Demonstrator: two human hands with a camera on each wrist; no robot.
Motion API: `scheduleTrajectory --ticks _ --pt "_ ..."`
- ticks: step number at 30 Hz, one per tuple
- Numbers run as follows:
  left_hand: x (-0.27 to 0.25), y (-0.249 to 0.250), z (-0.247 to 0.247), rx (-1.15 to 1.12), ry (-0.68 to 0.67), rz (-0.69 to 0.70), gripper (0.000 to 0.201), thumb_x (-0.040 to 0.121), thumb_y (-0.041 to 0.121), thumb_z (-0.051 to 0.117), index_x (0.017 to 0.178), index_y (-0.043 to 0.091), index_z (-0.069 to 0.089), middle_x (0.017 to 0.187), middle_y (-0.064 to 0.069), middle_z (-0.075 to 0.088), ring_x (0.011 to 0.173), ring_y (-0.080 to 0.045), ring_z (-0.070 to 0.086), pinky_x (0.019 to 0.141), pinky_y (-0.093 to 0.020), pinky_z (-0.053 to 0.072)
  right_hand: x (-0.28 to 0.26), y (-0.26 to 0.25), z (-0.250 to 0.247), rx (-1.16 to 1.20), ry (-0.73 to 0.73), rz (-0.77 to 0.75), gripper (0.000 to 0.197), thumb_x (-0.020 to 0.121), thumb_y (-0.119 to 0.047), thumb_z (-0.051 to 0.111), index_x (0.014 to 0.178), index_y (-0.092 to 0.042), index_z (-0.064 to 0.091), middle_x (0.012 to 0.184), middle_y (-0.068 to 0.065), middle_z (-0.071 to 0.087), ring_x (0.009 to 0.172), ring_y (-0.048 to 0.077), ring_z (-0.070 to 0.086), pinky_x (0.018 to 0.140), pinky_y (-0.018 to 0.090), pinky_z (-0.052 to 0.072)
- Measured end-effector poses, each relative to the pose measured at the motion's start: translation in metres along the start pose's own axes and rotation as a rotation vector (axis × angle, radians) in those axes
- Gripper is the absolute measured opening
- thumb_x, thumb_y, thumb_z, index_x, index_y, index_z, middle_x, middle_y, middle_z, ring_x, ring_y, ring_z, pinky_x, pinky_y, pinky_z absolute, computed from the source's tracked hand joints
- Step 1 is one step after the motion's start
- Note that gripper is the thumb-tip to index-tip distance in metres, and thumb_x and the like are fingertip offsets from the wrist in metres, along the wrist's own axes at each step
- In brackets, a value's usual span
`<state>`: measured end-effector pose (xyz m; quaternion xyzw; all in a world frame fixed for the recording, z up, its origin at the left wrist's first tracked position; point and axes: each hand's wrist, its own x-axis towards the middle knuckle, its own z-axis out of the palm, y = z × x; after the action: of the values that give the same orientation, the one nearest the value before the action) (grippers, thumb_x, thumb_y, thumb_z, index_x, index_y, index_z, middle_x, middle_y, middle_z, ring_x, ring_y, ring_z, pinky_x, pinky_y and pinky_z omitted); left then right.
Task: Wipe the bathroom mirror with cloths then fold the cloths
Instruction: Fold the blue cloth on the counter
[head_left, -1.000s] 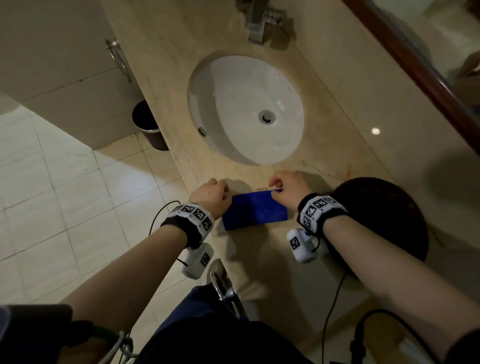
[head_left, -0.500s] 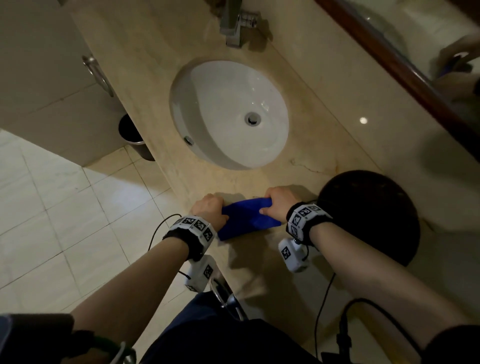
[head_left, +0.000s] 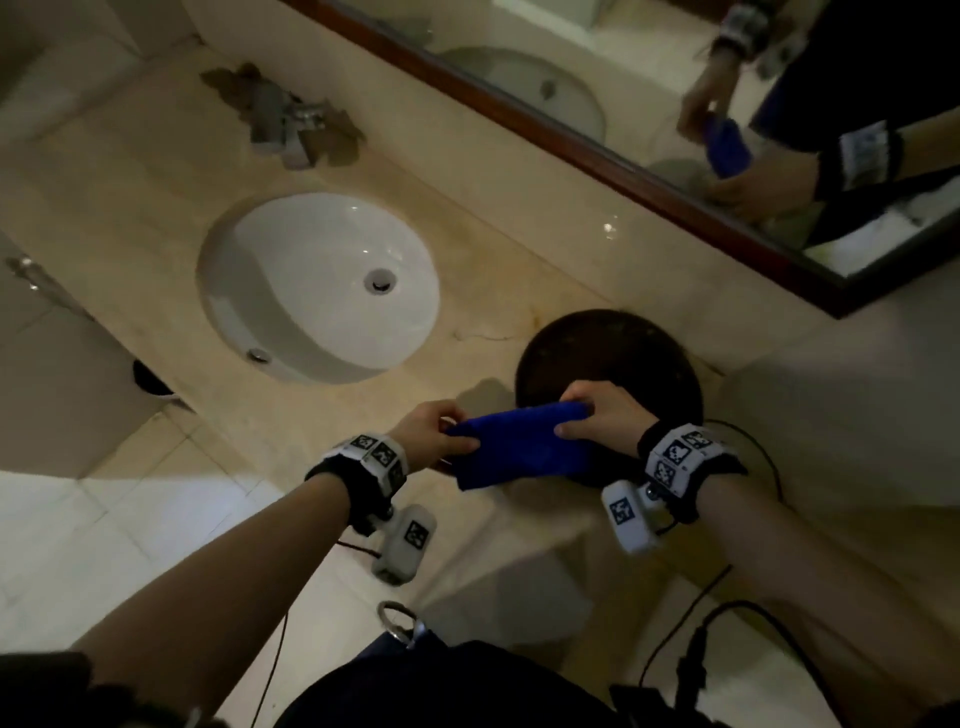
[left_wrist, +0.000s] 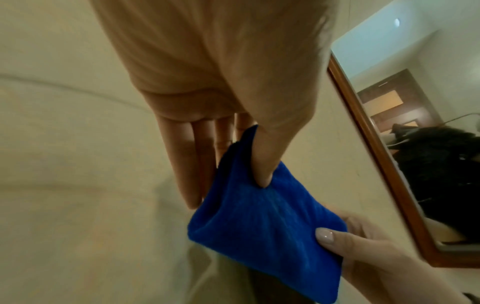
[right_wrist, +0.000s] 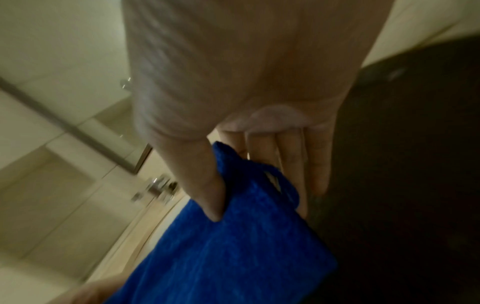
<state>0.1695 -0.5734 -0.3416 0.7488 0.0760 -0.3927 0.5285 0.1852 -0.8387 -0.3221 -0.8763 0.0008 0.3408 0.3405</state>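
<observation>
I see the white sink (head_left: 317, 286) at left in the beige bench (head_left: 519, 249). My left hand (head_left: 428, 431) pinches 1 end of the folded blue cloth (head_left: 519, 447), my right hand (head_left: 608, 415) the other, lifted over the dark round basin (head_left: 639, 343). The mirror (head_left: 675, 78) runs behind.

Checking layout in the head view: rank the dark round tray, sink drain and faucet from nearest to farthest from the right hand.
From the right hand:
1. Dark round tray, right beneath it.
2. Sink drain, leftward, mid-basin.
3. Faucet, far back-left.
</observation>
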Motion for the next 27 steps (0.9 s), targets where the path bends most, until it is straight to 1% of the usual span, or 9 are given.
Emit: scheduleTrajectory --ticks 5,9,11,14,17,21,23,25,27 --pt "0.049 0.051 0.066 0.033 -0.093 -0.005 0.019 0.087 0.01 0.067 0.1 0.013 0.053 0.107 -0.014 0.061 0.09 -0.029 0.067 0.069 -0.042 0.06 -0.012 0.068 -0.061 0.011 0.126 0.192 0.023 0.081 -0.03 0.075 0.097 -0.023 0.059 0.1 0.001 0.061 0.092 0.02 0.06 0.065 0.028 0.048" --pt "0.074 0.072 0.106 0.522 -0.028 -0.023 0.031 0.088 0.028 0.065 0.113 0.017 0.05 0.106 -0.001 0.06 0.084 -0.019 0.064 0.062 -0.028 0.055 -0.005 0.099 -0.064 -0.098 0.055 0.346 0.03 0.085 -0.029 0.071 0.106 -0.011 0.062 0.106 0.009 0.062 0.095 0.026 0.062 0.081 0.038 0.055" --pt "0.081 0.072 0.115 0.731 0.005 -0.022 0.039 0.088 0.031 0.065 0.119 0.014 0.047 0.11 -0.006 0.062 0.087 -0.023 0.065 0.067 -0.031 0.054 -0.001 0.104 -0.054 -0.177 0.095 0.375 0.032 0.086 -0.031 0.069 0.11 -0.01 0.062 0.107 0.01 0.065 0.093 0.025 0.063 0.077 0.034 0.055" --pt "0.083 0.064 0.115 0.853 0.07 0.03 0.049 0.086 0.035 0.065 0.122 0.012 0.041 0.109 -0.008 0.062 0.089 -0.026 0.063 0.067 -0.034 0.051 0.002 0.107 -0.042 -0.247 0.17 0.389 0.037 0.087 -0.038 0.066 0.116 -0.016 0.057 0.11 0.008 0.063 0.094 0.025 0.062 0.073 0.031 0.052" --pt "0.082 0.05 0.096 0.749 0.167 0.067 0.039 0.083 0.037 0.068 0.11 0.02 0.046 0.099 -0.001 0.061 0.087 -0.022 0.062 0.066 -0.031 0.047 -0.004 0.105 -0.038 -0.349 0.175 0.389 0.044 0.091 -0.04 0.059 0.125 -0.016 0.047 0.118 0.009 0.057 0.1 0.026 0.058 0.077 0.035 0.052" --pt "0.067 0.033 0.063 0.436 0.257 0.017 0.009 0.081 0.023 0.067 0.082 0.025 0.058 0.082 -0.002 0.07 0.072 -0.019 0.068 0.067 -0.038 0.059 -0.016 0.083 -0.035 -0.651 0.273 0.289 0.048 0.091 -0.033 0.054 0.133 -0.014 0.041 0.13 0.011 0.047 0.112 0.03 0.05 0.083 0.038 0.046" --pt "0.055 0.031 0.047 0.275 0.312 -0.005 0.002 0.085 0.018 0.063 0.083 0.019 0.064 0.08 -0.005 0.072 0.069 -0.019 0.07 0.063 -0.037 0.06 -0.017 0.062 -0.032 -0.638 0.336 0.24 0.045 0.09 -0.028 0.052 0.131 -0.013 0.044 0.132 0.013 0.046 0.118 0.033 0.045 0.091 0.042 0.044" --pt "0.037 0.027 0.028 0.069 0.365 -0.042 0.012 0.09 0.018 0.059 0.094 0.01 0.066 0.084 -0.007 0.071 0.072 -0.022 0.068 0.061 -0.034 0.056 -0.015 0.033 -0.02 -0.495 0.325 0.137 0.042 0.092 -0.028 0.05 0.132 -0.016 0.046 0.132 0.01 0.047 0.121 0.033 0.044 0.096 0.044 0.043" --pt "0.017 0.019 0.009 -0.112 0.384 -0.098 0.019 0.093 0.019 0.056 0.102 0.004 0.063 0.089 -0.009 0.068 0.075 -0.023 0.064 0.066 -0.034 0.052 -0.01 0.003 0.001 -0.294 0.291 0.024 0.039 0.094 -0.027 0.052 0.131 -0.018 0.051 0.129 0.007 0.052 0.12 0.028 0.048 0.096 0.038 0.045"
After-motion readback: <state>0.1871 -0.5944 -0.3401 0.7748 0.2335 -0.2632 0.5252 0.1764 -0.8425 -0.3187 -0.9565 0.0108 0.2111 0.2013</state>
